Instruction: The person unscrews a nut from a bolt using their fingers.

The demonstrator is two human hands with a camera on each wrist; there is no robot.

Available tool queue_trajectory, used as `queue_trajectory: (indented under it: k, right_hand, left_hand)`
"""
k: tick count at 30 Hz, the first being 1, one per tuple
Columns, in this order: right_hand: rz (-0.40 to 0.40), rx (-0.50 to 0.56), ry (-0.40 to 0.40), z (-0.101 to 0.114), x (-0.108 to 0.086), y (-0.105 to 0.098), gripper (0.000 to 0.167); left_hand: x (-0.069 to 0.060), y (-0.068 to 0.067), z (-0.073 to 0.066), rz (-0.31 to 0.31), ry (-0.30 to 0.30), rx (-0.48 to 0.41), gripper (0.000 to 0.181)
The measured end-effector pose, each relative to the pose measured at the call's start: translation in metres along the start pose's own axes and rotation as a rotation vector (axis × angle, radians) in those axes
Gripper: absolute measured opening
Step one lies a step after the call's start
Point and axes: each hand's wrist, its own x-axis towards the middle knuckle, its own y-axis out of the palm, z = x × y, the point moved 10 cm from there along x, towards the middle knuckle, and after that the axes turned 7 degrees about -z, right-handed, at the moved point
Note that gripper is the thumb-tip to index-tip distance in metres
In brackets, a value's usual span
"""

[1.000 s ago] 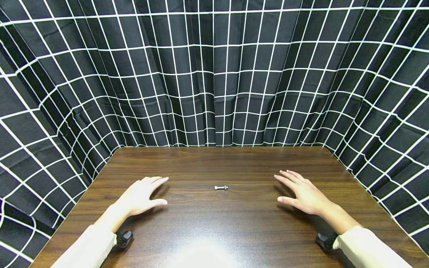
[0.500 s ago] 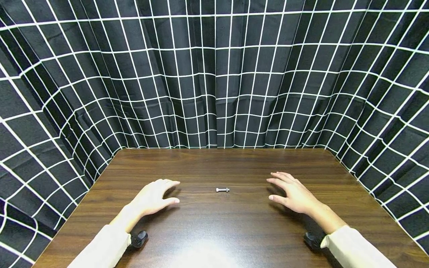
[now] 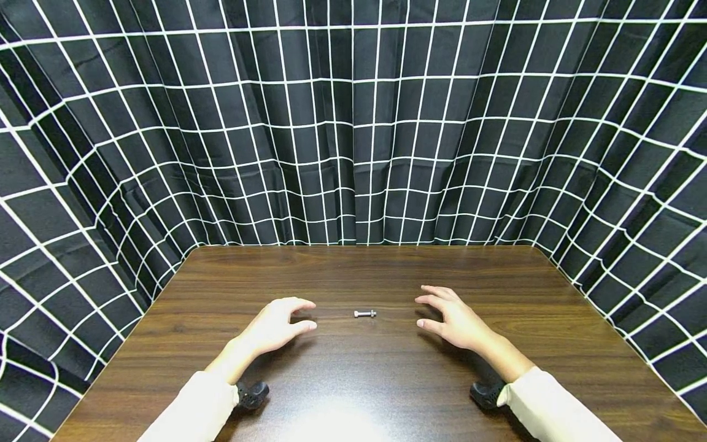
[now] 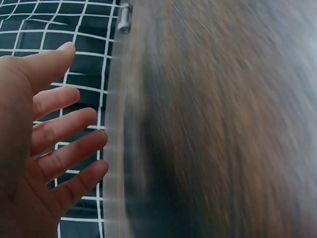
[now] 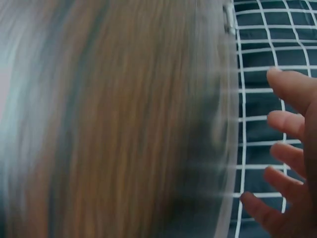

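A small silver bolt [image 3: 364,314] with a nut near its right end lies sideways on the wooden table, between my two hands. My left hand [image 3: 278,325] hovers to the left of it, thumb and fingers spread apart and holding nothing. On the other side is my right hand [image 3: 454,318], also with spread fingers and nothing in them. Neither hand touches the bolt. In the left wrist view the bolt [image 4: 124,19] shows at the top; the right wrist view shows only a blurred bit of the bolt [image 5: 229,19] at its upper edge.
The brown wood-grain table [image 3: 353,270] reflects a bright glare near its front. A black curtain [image 3: 342,123] with a white grid surrounds its back and sides. A dark device [image 3: 253,395] is strapped under the left wrist, and another dark device [image 3: 486,395] under the right.
Both hands have moved inward toward the bolt, the left hand to the right and the right hand to the left. The bolt stays in its place on the table.
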Motion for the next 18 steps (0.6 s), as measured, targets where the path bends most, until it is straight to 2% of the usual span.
queue_trajectory:
  k: [7,11,18]
  right_hand:
    - [-0.002,0.052,0.043,0.010,0.009,0.015,0.042]
    - [-0.026,0.076,0.046,0.016,0.014,0.019,0.041]
    - [-0.040,0.118,0.077,0.019,0.022,0.025,0.039]
  left_hand:
    - [0.011,0.010,-0.013,-0.028,0.025,-0.055,0.035]
    - [0.016,0.016,-0.014,-0.023,-0.013,-0.089,0.034]
    - [0.021,0.022,-0.011,-0.061,-0.054,-0.132,0.028]
